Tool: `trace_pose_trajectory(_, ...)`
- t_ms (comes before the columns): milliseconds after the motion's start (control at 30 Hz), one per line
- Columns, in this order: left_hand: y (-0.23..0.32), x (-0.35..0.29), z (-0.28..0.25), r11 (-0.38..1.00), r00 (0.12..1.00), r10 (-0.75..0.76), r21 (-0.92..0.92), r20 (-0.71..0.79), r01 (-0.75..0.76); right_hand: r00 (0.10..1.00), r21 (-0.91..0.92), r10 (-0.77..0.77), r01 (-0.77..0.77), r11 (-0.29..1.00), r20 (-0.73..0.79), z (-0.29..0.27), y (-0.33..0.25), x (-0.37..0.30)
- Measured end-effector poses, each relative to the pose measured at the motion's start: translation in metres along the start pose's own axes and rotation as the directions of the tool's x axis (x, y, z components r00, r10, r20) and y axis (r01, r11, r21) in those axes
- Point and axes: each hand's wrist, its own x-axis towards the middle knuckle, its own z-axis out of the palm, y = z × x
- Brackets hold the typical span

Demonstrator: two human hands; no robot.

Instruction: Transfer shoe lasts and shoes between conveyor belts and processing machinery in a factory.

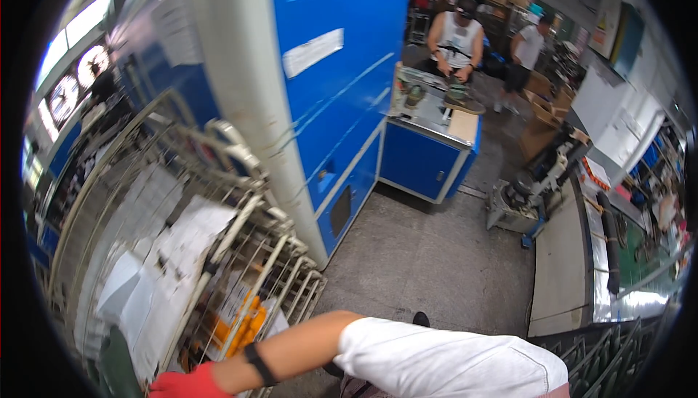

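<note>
From the lower right, my right arm in a white short sleeve reaches across to the lower left. A black band circles its wrist. My right hand (pixel 190 384), in a red glove, is at the lower edge by the wire cart (pixel 190 316). Its fingers are partly cut off by the picture's edge, so I cannot tell what they hold, if anything. Close beside the glove is a dark green rounded object (pixel 119 364) whose kind is unclear. White sheets (pixel 190 238) line the cart, and orange-yellow items (pixel 249 325) show through its bars. My left hand is out of view.
A tall blue machine (pixel 338 93) stands ahead, beside a low blue cabinet (pixel 416 158) with shoes on top. One person (pixel 458 38) works behind it; another (pixel 528 49) stands farther back. Equipment (pixel 515 202) stands on the grey floor before a workbench (pixel 560 267). Racks fill the lower right.
</note>
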Motion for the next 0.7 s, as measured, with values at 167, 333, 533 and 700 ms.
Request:
trace_pose_trajectory(167,0.217,-0.097,0.025,0.699,0.471,0.105,-0.402,0.876,0.591,0.749,0.065,0.658,-0.655,0.753,-0.072,-0.151,-0.051,-0.279)
trace_pose_trajectory(333,0.392,-0.182,0.061,0.708,0.167,0.462,-0.476,0.871,0.522,-0.092,0.119,0.976,-0.99,-0.069,-0.197,-0.236,-0.175,-0.579)
trace_pose_trajectory(533,0.595,-0.207,0.11,0.671,-0.024,0.697,-0.639,0.717,0.375,-0.517,0.317,0.789,-0.849,-0.423,-0.331,-0.324,-0.314,-0.758)
trace_pose_trajectory(700,0.799,-0.211,0.163,0.461,-0.068,0.887,-0.866,0.457,0.193,-0.546,0.413,0.661,-0.833,-0.367,-0.515,-0.424,-0.341,-0.835)
